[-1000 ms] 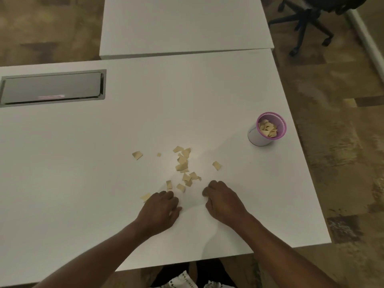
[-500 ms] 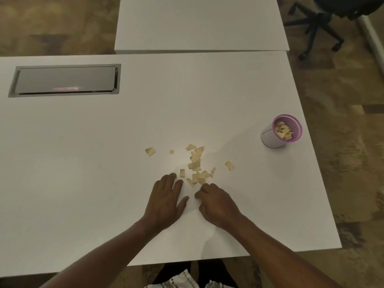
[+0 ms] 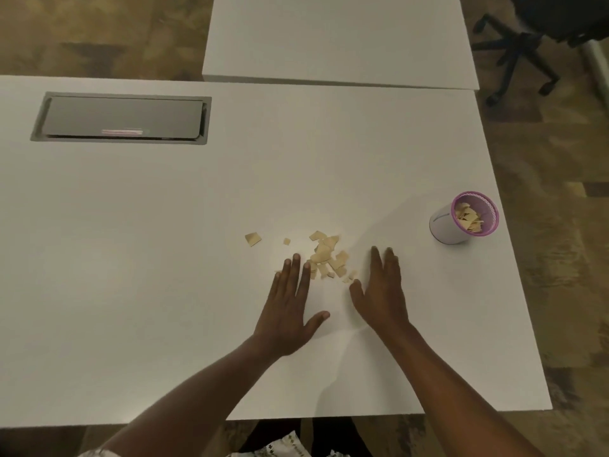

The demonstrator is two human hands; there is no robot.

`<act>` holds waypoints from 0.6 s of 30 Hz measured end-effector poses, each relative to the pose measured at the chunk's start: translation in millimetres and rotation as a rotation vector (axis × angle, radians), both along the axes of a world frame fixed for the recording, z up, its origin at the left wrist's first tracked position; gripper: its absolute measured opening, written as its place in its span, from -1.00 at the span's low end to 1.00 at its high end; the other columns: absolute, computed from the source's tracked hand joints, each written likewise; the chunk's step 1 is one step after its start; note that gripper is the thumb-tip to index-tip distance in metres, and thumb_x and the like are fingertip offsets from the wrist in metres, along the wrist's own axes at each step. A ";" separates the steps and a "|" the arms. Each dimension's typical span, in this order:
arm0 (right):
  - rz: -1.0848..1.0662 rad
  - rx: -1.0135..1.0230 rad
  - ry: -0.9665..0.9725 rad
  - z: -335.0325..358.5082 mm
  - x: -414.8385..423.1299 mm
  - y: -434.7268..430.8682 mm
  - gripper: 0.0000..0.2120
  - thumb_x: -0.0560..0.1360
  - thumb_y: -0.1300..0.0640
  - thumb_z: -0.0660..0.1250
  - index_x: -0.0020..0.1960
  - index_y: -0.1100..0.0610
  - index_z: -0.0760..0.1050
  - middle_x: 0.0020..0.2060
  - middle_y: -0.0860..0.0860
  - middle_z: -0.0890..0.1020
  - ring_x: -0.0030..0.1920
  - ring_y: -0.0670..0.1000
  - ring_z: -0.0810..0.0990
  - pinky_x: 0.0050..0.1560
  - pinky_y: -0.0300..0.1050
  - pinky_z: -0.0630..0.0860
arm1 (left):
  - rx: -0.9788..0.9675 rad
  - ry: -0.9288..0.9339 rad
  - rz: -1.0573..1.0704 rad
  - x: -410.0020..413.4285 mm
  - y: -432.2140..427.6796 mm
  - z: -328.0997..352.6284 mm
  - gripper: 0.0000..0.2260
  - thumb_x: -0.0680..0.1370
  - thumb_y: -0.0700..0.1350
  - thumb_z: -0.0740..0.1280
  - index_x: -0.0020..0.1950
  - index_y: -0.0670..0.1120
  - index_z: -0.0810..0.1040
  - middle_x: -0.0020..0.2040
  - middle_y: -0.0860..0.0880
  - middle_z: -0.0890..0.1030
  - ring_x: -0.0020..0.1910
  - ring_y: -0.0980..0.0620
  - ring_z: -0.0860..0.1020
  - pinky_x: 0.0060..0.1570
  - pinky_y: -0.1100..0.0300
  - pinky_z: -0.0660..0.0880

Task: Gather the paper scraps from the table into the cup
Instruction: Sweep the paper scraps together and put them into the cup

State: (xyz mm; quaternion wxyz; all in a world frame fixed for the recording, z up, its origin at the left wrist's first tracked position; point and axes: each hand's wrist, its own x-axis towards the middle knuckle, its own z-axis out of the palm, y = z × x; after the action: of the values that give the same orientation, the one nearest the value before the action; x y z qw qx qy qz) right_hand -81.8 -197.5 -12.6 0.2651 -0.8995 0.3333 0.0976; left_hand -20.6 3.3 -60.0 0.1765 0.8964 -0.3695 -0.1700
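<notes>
A small pile of tan paper scraps [image 3: 326, 255] lies on the white table [image 3: 164, 258] between my two hands. Two stray scraps sit to its left, a larger scrap [image 3: 252, 239] and a tiny scrap [image 3: 286, 241]. My left hand [image 3: 290, 308] rests flat on the table, fingers spread, its fingertips touching the pile's left side. My right hand [image 3: 384, 291] lies flat at the pile's right side, thumb near the lowest scraps. Neither hand holds anything. A white cup with a purple rim [image 3: 461, 222] stands near the right table edge, with scraps inside.
A grey recessed cable hatch [image 3: 122, 118] is set into the table at the far left. A second white table [image 3: 336, 37] butts against the far edge. A black office chair base [image 3: 520, 51] stands on the floor at the upper right.
Both hands have opened from curled to flat and slid forward to either side of the scraps. The scraps have been pushed into a tighter pile. The camera view has shifted left.
</notes>
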 end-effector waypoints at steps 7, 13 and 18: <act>0.287 0.084 -0.058 3.0 21.9 27.6 -0.26 0.53 0.14 0.29 0.61 0.13 0.01 0.61 0.12 0.02 0.60 0.11 -0.02 0.48 0.01 0.22 | 0.095 -0.059 0.190 62.4 22.1 9.5 -0.14 0.56 0.37 0.07 0.65 -0.13 -0.12 0.64 -0.22 -0.16 0.63 -0.25 -0.13 0.56 -0.22 0.01; 0.456 -0.023 -0.023 9.7 65.4 17.3 -0.23 0.47 0.11 0.30 0.60 0.08 0.07 0.61 0.10 0.02 0.59 0.21 -0.03 0.54 0.19 0.09 | 0.156 0.012 0.212 82.3 26.1 15.7 -0.20 0.56 0.32 0.07 0.65 -0.14 -0.01 0.64 -0.25 -0.10 0.62 -0.29 -0.06 0.54 -0.22 0.05; 0.666 -0.036 0.171 12.7 78.4 7.0 -0.22 0.47 0.01 0.29 0.61 -0.06 0.01 0.62 0.02 -0.05 0.59 0.23 -0.08 0.52 0.26 0.10 | 0.059 0.073 0.071 63.8 9.6 20.5 -0.30 0.63 0.11 0.20 0.65 -0.10 -0.05 0.65 -0.17 -0.11 0.64 -0.16 -0.12 0.60 -0.07 -0.01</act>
State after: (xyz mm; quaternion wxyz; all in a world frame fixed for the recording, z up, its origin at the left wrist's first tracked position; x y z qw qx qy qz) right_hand -3.4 -190.5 0.0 0.1740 -0.9520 0.0443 0.2479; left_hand 43.2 12.9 -39.5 0.1693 0.9069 -0.3255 -0.2072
